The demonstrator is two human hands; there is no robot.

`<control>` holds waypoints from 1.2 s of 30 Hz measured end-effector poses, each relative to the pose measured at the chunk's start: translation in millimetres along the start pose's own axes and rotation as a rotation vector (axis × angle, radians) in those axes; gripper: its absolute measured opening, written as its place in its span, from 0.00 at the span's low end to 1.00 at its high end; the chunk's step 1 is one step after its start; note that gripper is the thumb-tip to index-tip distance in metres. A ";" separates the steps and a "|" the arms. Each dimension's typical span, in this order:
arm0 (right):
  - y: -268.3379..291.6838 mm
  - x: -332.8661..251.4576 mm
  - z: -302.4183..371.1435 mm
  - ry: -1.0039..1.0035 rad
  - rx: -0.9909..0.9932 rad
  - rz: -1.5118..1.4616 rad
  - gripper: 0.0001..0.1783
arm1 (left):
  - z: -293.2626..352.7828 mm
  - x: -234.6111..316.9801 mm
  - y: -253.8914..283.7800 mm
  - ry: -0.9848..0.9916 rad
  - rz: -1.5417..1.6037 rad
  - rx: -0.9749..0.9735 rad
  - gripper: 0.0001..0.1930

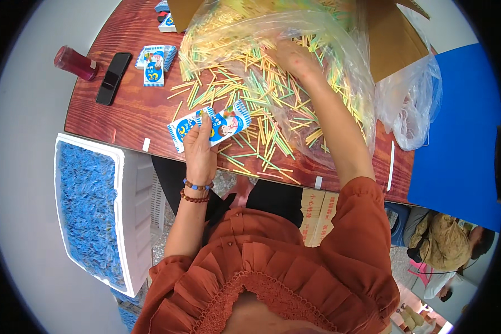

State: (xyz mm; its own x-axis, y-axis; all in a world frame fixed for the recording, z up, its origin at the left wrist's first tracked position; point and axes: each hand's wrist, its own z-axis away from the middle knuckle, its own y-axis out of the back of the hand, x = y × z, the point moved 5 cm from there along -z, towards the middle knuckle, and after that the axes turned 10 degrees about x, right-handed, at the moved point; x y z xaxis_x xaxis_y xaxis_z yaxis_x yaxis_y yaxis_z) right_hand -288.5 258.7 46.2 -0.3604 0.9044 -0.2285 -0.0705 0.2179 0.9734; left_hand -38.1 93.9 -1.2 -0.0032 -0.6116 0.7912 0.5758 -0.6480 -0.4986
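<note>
My left hand (200, 146) is closed on a couple of blue-and-white packets (232, 121), spread like a fan with the thumb on top. Around and beyond them lies a big heap of thin yellow and green sticks (270, 131), some straying toward the table's near edge. My right hand (296, 60) reaches into this heap beside a clear plastic bag (339, 61). Its fingertips are lost among the sticks and film, so their grip is unclear. More packets of the same kind (154, 64) are stacked at the left of the heap.
A black phone (113, 79) and a red jar (75, 63) occupy the table's left. Below stands a white foam box (119, 217) full of blue packets. An open cardboard box (392, 42) and crumpled plastic bag (409, 106) are at right, by a blue panel (462, 133).
</note>
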 end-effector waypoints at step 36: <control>63.1 -60.7 144.2 0.072 0.431 -1.822 0.14 | 4.5 -5.4 -55.9 0.031 0.168 -0.102 0.16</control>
State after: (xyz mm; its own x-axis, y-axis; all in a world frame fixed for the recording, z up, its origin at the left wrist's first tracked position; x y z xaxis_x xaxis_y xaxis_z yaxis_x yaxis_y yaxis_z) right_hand -137.0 270.5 119.4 -0.1573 -0.5272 -0.8351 -0.1586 0.8481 -0.5055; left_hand -66.6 135.4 24.0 0.0599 -0.7277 0.6833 0.4843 -0.5774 -0.6573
